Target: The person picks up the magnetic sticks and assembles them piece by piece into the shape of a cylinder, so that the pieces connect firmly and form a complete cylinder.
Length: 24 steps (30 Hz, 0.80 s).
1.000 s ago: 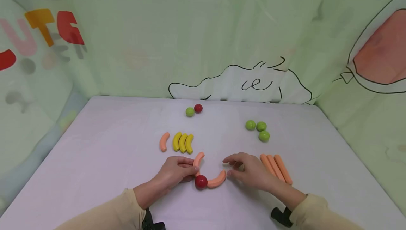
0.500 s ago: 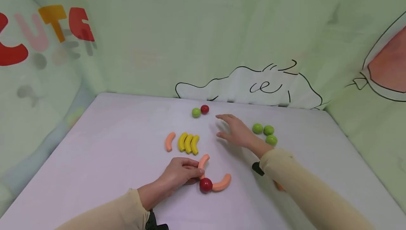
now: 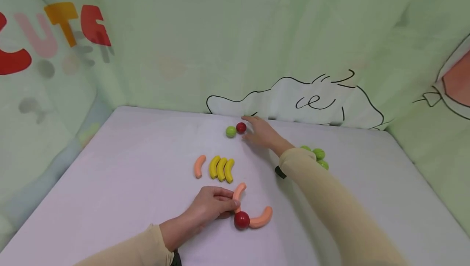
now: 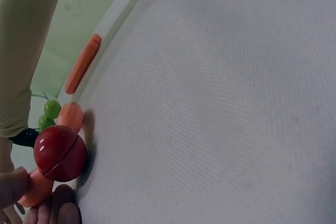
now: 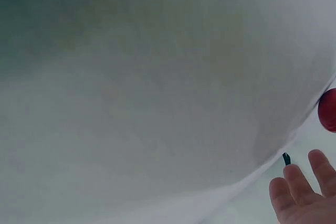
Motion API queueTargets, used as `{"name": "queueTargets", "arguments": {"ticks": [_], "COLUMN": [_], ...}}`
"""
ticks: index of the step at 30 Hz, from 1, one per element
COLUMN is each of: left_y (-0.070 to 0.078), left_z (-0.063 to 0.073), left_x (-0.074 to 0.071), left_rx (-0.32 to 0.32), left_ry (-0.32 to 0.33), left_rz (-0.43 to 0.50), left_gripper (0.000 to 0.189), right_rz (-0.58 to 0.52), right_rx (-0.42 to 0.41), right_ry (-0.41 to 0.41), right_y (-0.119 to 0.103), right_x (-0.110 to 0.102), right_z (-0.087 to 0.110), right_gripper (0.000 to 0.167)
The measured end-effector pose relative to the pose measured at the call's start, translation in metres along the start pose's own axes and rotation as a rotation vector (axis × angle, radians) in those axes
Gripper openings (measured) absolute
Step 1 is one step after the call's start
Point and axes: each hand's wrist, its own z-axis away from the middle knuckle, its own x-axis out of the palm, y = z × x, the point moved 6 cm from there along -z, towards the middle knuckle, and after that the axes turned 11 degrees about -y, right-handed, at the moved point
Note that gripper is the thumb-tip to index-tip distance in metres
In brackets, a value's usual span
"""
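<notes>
My left hand (image 3: 208,205) pinches a curved orange toy sausage (image 3: 239,191) between thumb and fingers. The sausage's lower end meets a shiny red ball (image 3: 242,220), which has a groove across it in the left wrist view. From that ball's right side a second curved sausage (image 3: 262,218) extends, bending upward. Far back on the table, my right hand (image 3: 261,133) reaches with spread fingers around another red ball (image 3: 241,127), thumb in front and fingers behind. In the right wrist view, the fingers (image 5: 296,184) are apart from this ball (image 5: 328,109). A green ball (image 3: 231,131) sits just left of it.
Three yellow toy bananas (image 3: 221,169) lie side by side, with another curved sausage (image 3: 200,166) left of them. Several green balls (image 3: 318,154) are partly behind my right sleeve. A straight orange stick (image 4: 83,64) shows in the left wrist view. Fabric walls enclose the table.
My right hand has moved from beside the second curved sausage away to the far red ball. My left hand keeps its pinch on the first sausage. The head view has shifted slightly.
</notes>
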Motion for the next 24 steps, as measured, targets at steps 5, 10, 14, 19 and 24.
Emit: {"name": "queueTargets", "arguments": {"ticks": [5, 10, 14, 19, 24], "left_y": [0.002, 0.005, 0.005, 0.004, 0.003], "left_z": [0.001, 0.001, 0.002, 0.001, 0.001], "left_x": [0.001, 0.000, 0.001, 0.002, 0.002], "left_rx": [0.006, 0.003, 0.000, 0.005, -0.003], "left_ry": [-0.011, -0.008, -0.007, -0.006, 0.001], "left_rz": [-0.029, -0.091, -0.101, -0.098, -0.103], "left_gripper": [0.033, 0.033, 0.033, 0.033, 0.033], "right_rz": [0.029, 0.024, 0.012, 0.039, 0.059], "right_rx": [-0.002, 0.015, 0.023, 0.037, 0.035], "right_ry": [-0.029, -0.033, -0.037, -0.040, -0.026], "right_y": [0.001, 0.002, 0.000, -0.001, -0.003], "right_x": [-0.002, -0.003, -0.005, -0.006, -0.010], "right_z": [-0.006, -0.006, -0.001, 0.008, 0.031], "right_gripper": [0.058, 0.044, 0.037, 0.035, 0.034]}}
